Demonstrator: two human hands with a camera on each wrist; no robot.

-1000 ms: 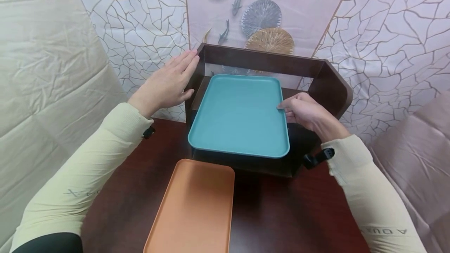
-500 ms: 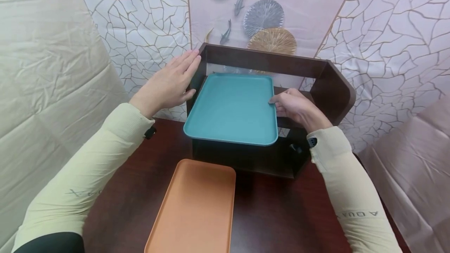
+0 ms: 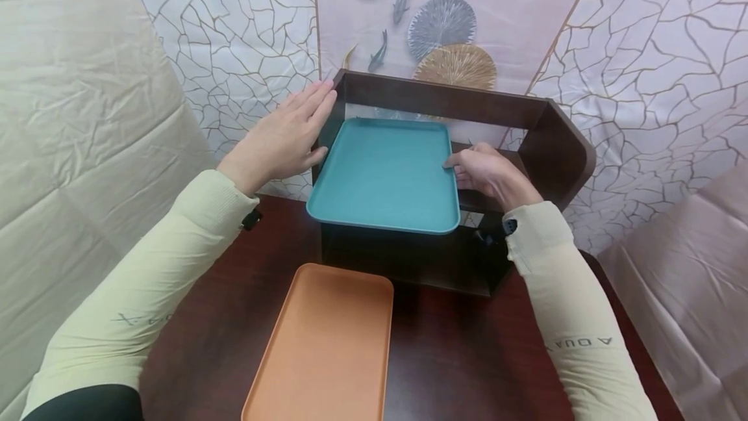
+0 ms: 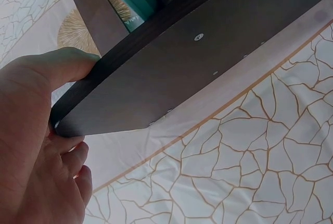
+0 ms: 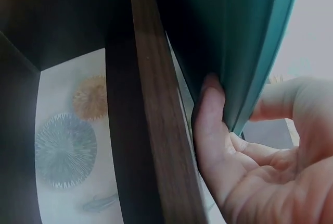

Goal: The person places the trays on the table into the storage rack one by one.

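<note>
In the head view, a teal tray (image 3: 382, 177) sits over the board of a dark brown shelf unit (image 3: 432, 89), its front end jutting forward. My right hand (image 3: 482, 171) pinches the tray's right rim; the right wrist view shows the tray edge (image 5: 255, 57) between thumb and fingers, one finger lying against its underside. My left hand (image 3: 280, 135) is at the upper left corner of the shelf. In the left wrist view its thumb (image 4: 67, 65) and fingers hold the corner of the dark side panel (image 4: 171, 62).
An orange tray (image 3: 327, 343) lies on the dark red table (image 3: 456, 356) in front of the shelf. Patterned cloth (image 3: 251, 5) hangs behind, with a plain beige curtain (image 3: 76, 83) at the left and a pinkish one (image 3: 701, 258) at the right.
The teal tray has slid back and slightly left over the shelf, with my right hand travelling along on its rim. My left hand stays at the shelf corner.
</note>
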